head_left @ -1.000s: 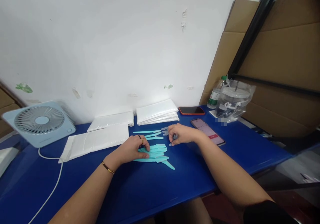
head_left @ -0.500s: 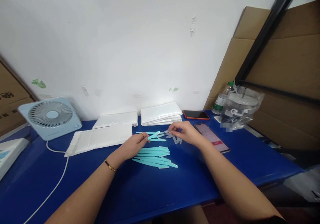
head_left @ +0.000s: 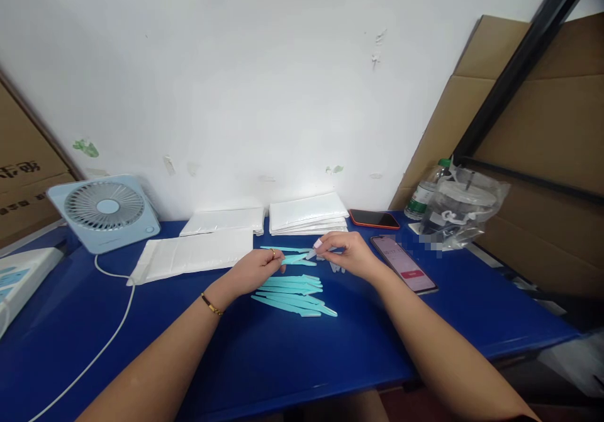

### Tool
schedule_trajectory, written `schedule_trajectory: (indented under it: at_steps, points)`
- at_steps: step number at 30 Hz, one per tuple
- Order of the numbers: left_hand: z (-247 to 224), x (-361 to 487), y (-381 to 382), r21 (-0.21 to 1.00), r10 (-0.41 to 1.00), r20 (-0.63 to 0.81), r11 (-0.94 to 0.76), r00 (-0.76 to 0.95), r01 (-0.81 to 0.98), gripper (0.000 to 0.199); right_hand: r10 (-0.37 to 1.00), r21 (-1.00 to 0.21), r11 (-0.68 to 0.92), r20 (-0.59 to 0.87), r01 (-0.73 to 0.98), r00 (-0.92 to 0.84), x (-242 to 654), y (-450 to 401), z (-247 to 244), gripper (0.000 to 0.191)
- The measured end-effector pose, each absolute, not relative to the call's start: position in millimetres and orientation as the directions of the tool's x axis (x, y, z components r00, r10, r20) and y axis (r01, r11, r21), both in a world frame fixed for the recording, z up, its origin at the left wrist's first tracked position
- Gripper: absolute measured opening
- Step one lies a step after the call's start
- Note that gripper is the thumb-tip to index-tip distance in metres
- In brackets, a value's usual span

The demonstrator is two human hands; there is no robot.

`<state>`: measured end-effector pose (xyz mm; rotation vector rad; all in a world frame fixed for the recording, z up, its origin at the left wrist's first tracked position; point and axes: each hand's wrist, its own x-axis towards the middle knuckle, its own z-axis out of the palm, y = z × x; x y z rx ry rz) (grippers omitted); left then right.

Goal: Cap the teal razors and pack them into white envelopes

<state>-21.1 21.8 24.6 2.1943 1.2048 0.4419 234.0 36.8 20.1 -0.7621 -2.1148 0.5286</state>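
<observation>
My left hand [head_left: 258,270] pinches a teal eyebrow razor [head_left: 293,259] by its handle, blade end pointing right. Between the thumb and fingers of my right hand [head_left: 346,253] is a small clear blade cover [head_left: 311,253], close to the razor's tip; whether the two touch I cannot tell. More clear covers [head_left: 337,267] lie beneath my right hand, partly hidden by it. Behind the held razor, other loose razors [head_left: 283,248] rest on the table. Nearer to me, several teal razors [head_left: 287,293] lie side by side in a row, blade ends to the right.
White padded envelopes [head_left: 193,255] lie at the left, with stacks [head_left: 309,211] along the wall. A light blue fan [head_left: 106,211] with a white cable stands far left. Two phones, one dark [head_left: 374,219] and one lit [head_left: 406,265], a bottle [head_left: 422,199] and a bagged cup [head_left: 465,208] are at the right.
My right hand has lifted a clear cover from the pile and moved it left to the razor's end. The razor in my left hand is now tilted lower. The view has shifted slightly.
</observation>
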Motion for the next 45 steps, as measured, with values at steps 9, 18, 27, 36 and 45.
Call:
schedule_trajectory:
  at_steps: [9,18,27,36,45]
  points:
    - [26,-23,22,0.599,0.85,0.021,-0.432,0.526,0.675,0.036,0.708,-0.636,0.699,0.546,0.328,-0.449,235,38,20,0.011]
    - [25,-16,19,0.63,0.818,0.052,-0.472,0.573,0.616,0.037,0.697,-0.64,0.703,0.533,0.312,-0.479,220,32,17,0.011]
    - [-3,-14,39,0.377,0.843,0.234,-0.538,0.484,0.754,0.027,0.747,-0.625,0.658,0.478,0.419,-0.462,218,52,-6,0.008]
    - [7,-13,25,0.484,0.816,-0.013,-0.5,0.578,0.718,0.02,0.722,-0.407,0.669,0.159,0.621,-0.673,272,65,10,0.02]
    - [-2,-14,31,0.59,0.868,-0.046,-0.376,0.495,0.715,0.024,0.758,-0.381,0.612,0.034,0.693,-0.651,266,64,6,0.008]
